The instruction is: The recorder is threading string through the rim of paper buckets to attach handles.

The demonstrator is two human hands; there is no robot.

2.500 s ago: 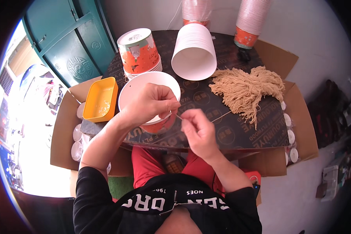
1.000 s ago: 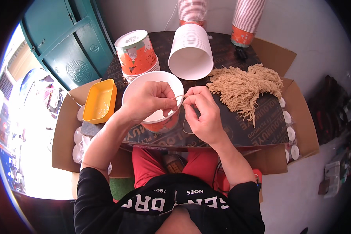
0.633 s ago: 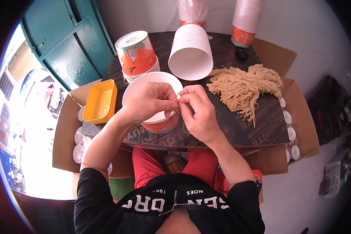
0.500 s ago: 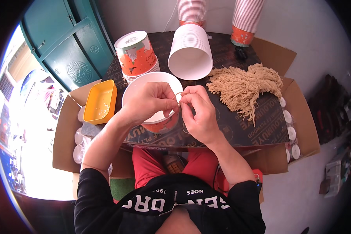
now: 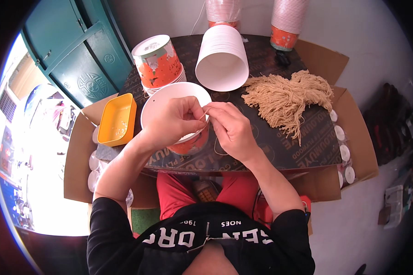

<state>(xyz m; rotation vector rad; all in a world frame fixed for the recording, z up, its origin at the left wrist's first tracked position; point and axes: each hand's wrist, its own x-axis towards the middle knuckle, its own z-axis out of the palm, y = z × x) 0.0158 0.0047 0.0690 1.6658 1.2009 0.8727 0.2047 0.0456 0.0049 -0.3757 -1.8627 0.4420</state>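
Note:
A white paper bucket with an orange printed wall (image 5: 172, 94) stands on the dark board (image 5: 303, 151) in front of me. My left hand (image 5: 172, 121) grips its near rim from above. My right hand (image 5: 231, 130) is right beside it, fingertips pinched on a thin tan string (image 5: 205, 113) at the rim. Both hands meet at that spot on the bucket's right edge. A pile of the same tan strings (image 5: 287, 98) lies on the board to the right.
A stack of white buckets (image 5: 222, 57) lies on its side behind. Another orange printed bucket stack (image 5: 158, 59) stands at the back left, two more stacks at the far edge. A yellow tray (image 5: 117, 119) sits left. Cardboard boxes with small white lids (image 5: 344, 151) flank the board.
My right hand, earlier apart and holding the string stretched out, has moved left to meet my left hand at the bucket's rim. The left hand stays on the bucket.

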